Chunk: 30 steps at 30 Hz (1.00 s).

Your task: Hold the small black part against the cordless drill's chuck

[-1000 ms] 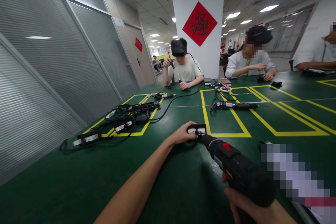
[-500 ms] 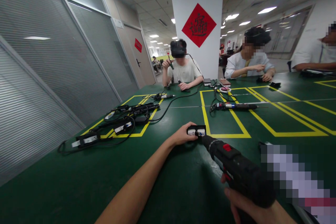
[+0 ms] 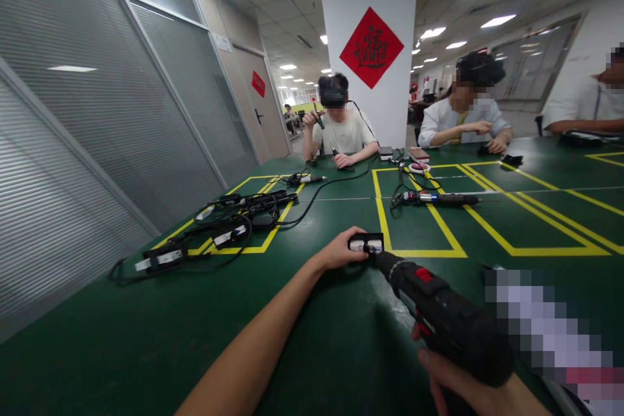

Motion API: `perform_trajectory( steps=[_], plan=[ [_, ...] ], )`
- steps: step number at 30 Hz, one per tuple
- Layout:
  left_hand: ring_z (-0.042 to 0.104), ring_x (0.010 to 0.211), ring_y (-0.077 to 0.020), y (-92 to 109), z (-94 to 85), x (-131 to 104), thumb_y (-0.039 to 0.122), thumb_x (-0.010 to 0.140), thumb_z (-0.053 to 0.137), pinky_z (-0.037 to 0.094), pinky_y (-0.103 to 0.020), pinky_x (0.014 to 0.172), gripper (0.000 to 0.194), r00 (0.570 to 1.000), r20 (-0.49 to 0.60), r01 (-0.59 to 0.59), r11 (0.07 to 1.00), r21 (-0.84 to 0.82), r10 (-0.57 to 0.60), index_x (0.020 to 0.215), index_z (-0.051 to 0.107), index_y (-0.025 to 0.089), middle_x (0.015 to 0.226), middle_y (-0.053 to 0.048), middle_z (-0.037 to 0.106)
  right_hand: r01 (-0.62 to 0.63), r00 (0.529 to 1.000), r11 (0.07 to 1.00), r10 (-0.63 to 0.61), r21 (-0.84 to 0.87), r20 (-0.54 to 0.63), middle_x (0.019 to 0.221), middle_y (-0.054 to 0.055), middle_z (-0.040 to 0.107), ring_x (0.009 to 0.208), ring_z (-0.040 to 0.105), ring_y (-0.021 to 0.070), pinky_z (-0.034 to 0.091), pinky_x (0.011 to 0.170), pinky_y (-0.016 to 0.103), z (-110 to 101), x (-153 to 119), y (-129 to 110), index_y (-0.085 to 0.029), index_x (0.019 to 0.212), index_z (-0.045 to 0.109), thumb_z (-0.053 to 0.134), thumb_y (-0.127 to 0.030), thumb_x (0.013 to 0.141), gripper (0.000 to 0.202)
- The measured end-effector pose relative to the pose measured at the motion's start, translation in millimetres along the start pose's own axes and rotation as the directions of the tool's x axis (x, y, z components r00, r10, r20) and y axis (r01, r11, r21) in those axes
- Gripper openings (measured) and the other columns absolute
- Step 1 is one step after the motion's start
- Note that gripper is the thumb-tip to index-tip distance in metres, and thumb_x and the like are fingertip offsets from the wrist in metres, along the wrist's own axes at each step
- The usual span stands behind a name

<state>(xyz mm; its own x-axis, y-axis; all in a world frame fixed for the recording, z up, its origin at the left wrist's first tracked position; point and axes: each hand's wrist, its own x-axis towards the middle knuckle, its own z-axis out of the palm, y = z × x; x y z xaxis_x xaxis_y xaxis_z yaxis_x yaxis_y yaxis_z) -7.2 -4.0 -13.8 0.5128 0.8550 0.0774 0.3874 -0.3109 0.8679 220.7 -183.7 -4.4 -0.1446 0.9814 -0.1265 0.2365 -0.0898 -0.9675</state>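
Note:
My left hand (image 3: 341,251) is closed around the left side of a small black case (image 3: 366,236) with white parts inside, held at the tabletop. In my right hand (image 3: 451,364) is a black cordless drill (image 3: 446,309) with red buttons, my fingers wrapped round its handle by the trigger. The drill's chuck points forward and left, and its tip meets the right part of the case. The exact contact point is too small to make out.
Black adapters and cables (image 3: 231,233) lie at left on the green table (image 3: 160,331). A pen-shaped corded tool (image 3: 441,198) rests beyond the case, on yellow tape. A blurred-out flat object (image 3: 550,325) lies at right. Across the table sit people (image 3: 344,133) wearing headsets.
The whole view has shifted very slightly. Both hands, the drill and the case keep the same positions relative to one another.

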Motion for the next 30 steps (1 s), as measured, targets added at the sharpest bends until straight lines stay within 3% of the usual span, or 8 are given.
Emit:
perform_trajectory(
  steps=[4,10,16,20,26,30],
  plan=[
    [0.053,0.08,-0.0145,-0.2,0.6,-0.2,0.026,0.064,0.065,0.043,-0.025,0.07,0.052,1.0,-0.004,0.002,1.0,-0.003,-0.002,0.112,0.047,0.016,0.094,-0.004,0.057,-0.064,0.995,0.998,0.062,0.022,0.084,0.051,-0.003,0.061,0.037,0.056,0.0138,0.05,0.047,0.03,0.0,-6.5,-6.5,-0.022,0.094,0.057,0.053,-0.028,0.076,0.019],
    [0.054,0.081,-0.0151,-3.3,0.6,-0.2,0.027,0.063,0.065,0.043,-0.025,0.071,0.052,1.0,-0.012,-0.011,1.0,0.017,0.011,0.111,0.047,0.016,0.095,-0.004,0.057,-0.062,0.987,0.998,0.061,0.003,0.149,0.037,-0.006,0.054,0.035,0.056,0.0133,0.046,0.041,0.024,-5.1,-8.5,-24.7,-0.021,0.086,0.059,0.054,-0.027,0.075,0.013],
    [0.053,0.083,-0.0152,-4.9,0.1,-0.1,0.026,0.064,0.065,0.043,-0.025,0.071,0.052,1.0,-0.007,-0.027,1.0,0.017,0.027,0.112,0.047,0.017,0.096,-0.003,0.057,0.111,0.994,0.994,-0.111,-0.014,0.001,0.065,-0.001,0.067,0.06,0.066,0.0185,0.053,0.054,0.027,-5.3,-9.3,-26.5,-0.022,0.082,0.06,0.061,-0.024,0.069,0.013],
    [0.053,0.083,-0.0151,-5.7,0.3,-0.4,0.025,0.064,0.065,0.042,-0.025,0.072,0.052,1.0,-0.007,-0.02,1.0,0.004,0.02,0.112,0.047,0.017,0.097,-0.004,0.057,0.109,0.993,0.993,-0.111,-0.037,-0.036,0.066,-0.002,0.067,0.043,0.061,0.0132,0.051,0.046,0.026,-4.0,-7.2,-19.2,-0.022,0.083,0.059,0.059,-0.024,0.069,0.014],
    [0.053,0.084,-0.0153,-4.7,-0.9,-0.3,0.024,0.064,0.065,0.042,-0.025,0.073,0.052,0.999,0.002,-0.043,0.999,-0.004,0.043,0.113,0.047,0.017,0.097,-0.003,0.057,0.153,0.972,0.973,-0.18,-0.174,-0.149,0.083,0.004,0.068,0.074,0.064,0.0229,0.051,0.07,0.037,-1.9,-0.7,-4.0,-0.02,0.092,0.064,0.064,-0.024,0.062,0.03],
    [0.053,0.084,-0.0154,-3.6,-1.9,-0.6,0.025,0.064,0.066,0.042,-0.026,0.073,0.053,0.999,0.001,-0.035,0.999,-0.002,0.035,0.113,0.047,0.016,0.097,-0.004,0.056,0.136,0.973,0.965,-0.172,-0.222,-0.154,0.08,0.005,0.068,0.073,0.064,0.0236,0.052,0.068,0.036,0.6,1.0,3.1,-0.021,0.089,0.064,0.064,-0.023,0.061,0.028]
  ],
)
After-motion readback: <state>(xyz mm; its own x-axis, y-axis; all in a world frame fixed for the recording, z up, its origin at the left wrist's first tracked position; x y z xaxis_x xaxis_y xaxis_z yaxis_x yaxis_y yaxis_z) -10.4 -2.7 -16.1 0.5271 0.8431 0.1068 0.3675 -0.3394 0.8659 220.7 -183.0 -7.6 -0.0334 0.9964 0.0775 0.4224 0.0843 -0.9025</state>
